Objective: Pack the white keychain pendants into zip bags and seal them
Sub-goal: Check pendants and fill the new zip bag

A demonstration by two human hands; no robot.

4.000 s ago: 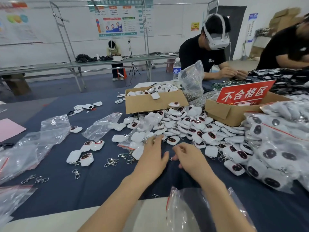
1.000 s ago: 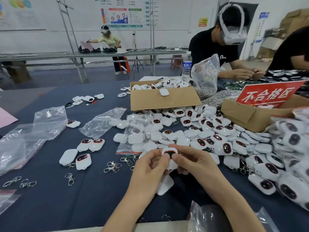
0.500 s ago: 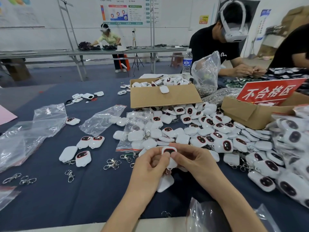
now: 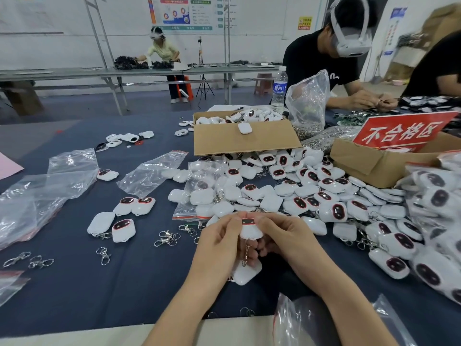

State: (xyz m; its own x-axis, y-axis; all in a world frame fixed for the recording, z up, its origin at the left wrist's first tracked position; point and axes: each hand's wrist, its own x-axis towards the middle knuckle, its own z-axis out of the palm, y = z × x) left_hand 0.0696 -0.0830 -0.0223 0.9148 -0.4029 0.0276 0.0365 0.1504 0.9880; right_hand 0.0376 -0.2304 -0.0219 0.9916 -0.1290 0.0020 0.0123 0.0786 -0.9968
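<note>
My left hand (image 4: 219,242) and my right hand (image 4: 287,236) together pinch one white keychain pendant (image 4: 250,229) with a dark red-rimmed face, held above the dark blue table. A metal chain hangs from it between my palms. A second white pendant (image 4: 245,272) lies face down on the table just below my hands. A big heap of white pendants (image 4: 299,188) spreads behind and to the right. A zip bag partly filled with pendants (image 4: 202,193) lies just beyond my left hand. Another zip bag (image 4: 311,323) sits at the near edge under my right forearm.
Flat zip bags (image 4: 149,173) and loose metal clasps (image 4: 167,238) lie to the left. An open cardboard box of pendants (image 4: 244,139) stands behind the heap. A second box carries a red sign (image 4: 401,133). Filled bags (image 4: 439,221) pile at right. Two people work across the table.
Four seconds ago both hands lay on the table at the heap's edge. They now hold a pendant lifted between them. Over the last second they have barely moved.
</note>
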